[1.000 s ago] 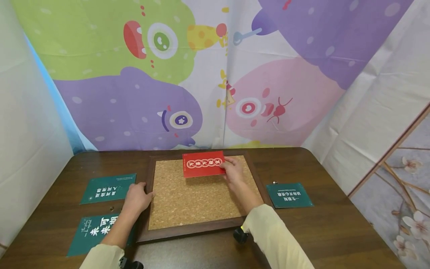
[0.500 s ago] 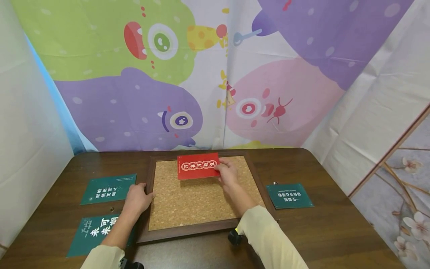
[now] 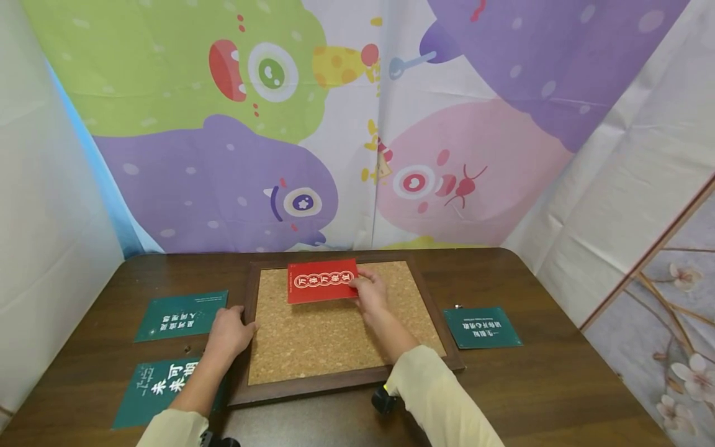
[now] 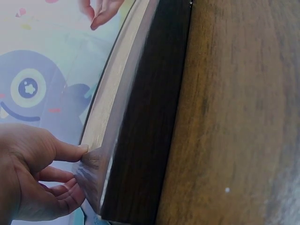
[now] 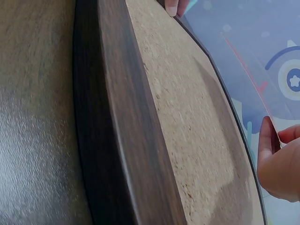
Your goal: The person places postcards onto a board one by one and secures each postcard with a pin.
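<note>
My right hand [image 3: 371, 293] pinches a red card [image 3: 322, 281] with white lettering by its right edge, thumb on top. The card is held over the upper left part of a cork board [image 3: 324, 341] with a dark wooden frame; in the right wrist view the card [image 5: 248, 70] shows nearly edge-on, above the cork, and a shadow falls on the board. My left hand [image 3: 229, 332] grips the left side of the frame. In the left wrist view that hand [image 4: 42, 173] has its thumb on the frame's top and its fingers curled against the outer side.
Two green cards lie left of the board: an upper one [image 3: 180, 315] and a lower one [image 3: 148, 394], partly covered by the left forearm. A third green card [image 3: 483, 327] lies to the right, a small metallic piece [image 3: 458, 306] by its top edge. A cartoon-print curtain [image 3: 357, 136] hangs behind the table.
My right hand has carried the red card left and slightly toward me over the cork board. The left hand stays on the frame.
</note>
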A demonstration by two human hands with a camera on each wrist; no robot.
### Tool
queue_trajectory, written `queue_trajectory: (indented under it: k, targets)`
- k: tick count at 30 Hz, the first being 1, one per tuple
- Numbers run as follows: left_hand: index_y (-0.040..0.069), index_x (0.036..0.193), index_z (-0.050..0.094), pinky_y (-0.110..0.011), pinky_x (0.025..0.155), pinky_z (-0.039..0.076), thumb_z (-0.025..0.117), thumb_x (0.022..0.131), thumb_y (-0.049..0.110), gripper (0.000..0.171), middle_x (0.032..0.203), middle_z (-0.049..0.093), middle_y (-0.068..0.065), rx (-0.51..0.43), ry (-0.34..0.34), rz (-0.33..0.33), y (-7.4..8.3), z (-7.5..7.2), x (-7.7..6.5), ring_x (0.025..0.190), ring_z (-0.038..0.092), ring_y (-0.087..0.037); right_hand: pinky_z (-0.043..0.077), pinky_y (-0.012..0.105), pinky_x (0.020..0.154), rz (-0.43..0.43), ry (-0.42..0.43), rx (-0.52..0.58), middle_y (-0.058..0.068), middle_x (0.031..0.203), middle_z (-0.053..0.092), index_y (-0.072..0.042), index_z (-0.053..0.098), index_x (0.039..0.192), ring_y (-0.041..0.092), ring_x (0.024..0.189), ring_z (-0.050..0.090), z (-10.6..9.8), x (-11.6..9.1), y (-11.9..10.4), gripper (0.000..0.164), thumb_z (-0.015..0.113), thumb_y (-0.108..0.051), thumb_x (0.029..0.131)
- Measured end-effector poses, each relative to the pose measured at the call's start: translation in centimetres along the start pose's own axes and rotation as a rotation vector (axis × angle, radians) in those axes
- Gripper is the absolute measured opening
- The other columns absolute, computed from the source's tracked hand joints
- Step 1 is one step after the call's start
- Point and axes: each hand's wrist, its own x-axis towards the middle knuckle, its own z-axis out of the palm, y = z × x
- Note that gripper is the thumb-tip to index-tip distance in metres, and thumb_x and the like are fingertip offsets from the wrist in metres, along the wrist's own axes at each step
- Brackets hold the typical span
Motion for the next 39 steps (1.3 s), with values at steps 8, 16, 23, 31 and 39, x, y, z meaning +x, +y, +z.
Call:
queue_trajectory:
  k: [8,16,23,31,39]
  targets:
    - [-0.018,0.120,0.039,-0.053,0.086,0.039,0.055,0.083,0.015,0.052,0.112,0.040,-0.038,-0.002,0.012,0.003,0.1,0.0,-0.1,0.104,0.041,-0.047,0.051,0.023,0.060,0.000,0.003,-0.006,0.020,0.114,0.054,-0.002,0.048,0.118,0.015,0.075,0.061,0.7,-0.2,0.5,0.044,0.051,0.006,0.075]
    - [-0.018,0.120,0.038,-0.053,0.087,0.038,0.054,0.084,0.015,0.052,0.113,0.040,-0.038,-0.001,0.009,0.000,-0.1,0.1,0.0,0.105,0.041,-0.047,0.053,0.028,0.065,0.000,0.006,-0.009,0.022,0.113,0.054,0.001,0.047,0.118,0.018,0.075,0.062,1.3,-0.4,1.1,0.044,0.049,0.007,0.075]
    - [-0.019,0.119,0.040,-0.053,0.087,0.038,0.055,0.083,0.014,0.051,0.112,0.041,-0.038,-0.004,0.025,0.004,-0.1,0.2,0.1,0.104,0.041,-0.047,0.053,0.029,0.065,-0.010,0.004,-0.005,0.024,0.113,0.053,0.001,0.046,0.119,0.020,0.079,0.063,2.0,-0.5,1.4,0.044,0.049,0.007,0.076]
    - [-0.018,0.118,0.040,-0.054,0.087,0.039,0.056,0.083,0.014,0.050,0.111,0.041,-0.037,-0.008,0.030,-0.012,-0.2,0.3,0.2,0.103,0.042,-0.046,0.053,0.029,0.067,-0.004,-0.016,-0.010,0.023,0.113,0.054,0.001,0.045,0.119,0.022,0.084,0.063,2.7,-0.6,1.6,0.042,0.050,0.006,0.077]
    - [-0.017,0.120,0.040,-0.053,0.088,0.039,0.056,0.083,0.014,0.051,0.113,0.042,-0.036,-0.002,0.027,-0.032,-0.2,0.4,0.3,0.105,0.042,-0.045,0.053,0.029,0.065,0.020,-0.015,-0.024,0.021,0.112,0.054,0.000,0.048,0.118,0.022,0.083,0.062,3.0,-0.9,1.9,0.041,0.050,0.006,0.077]
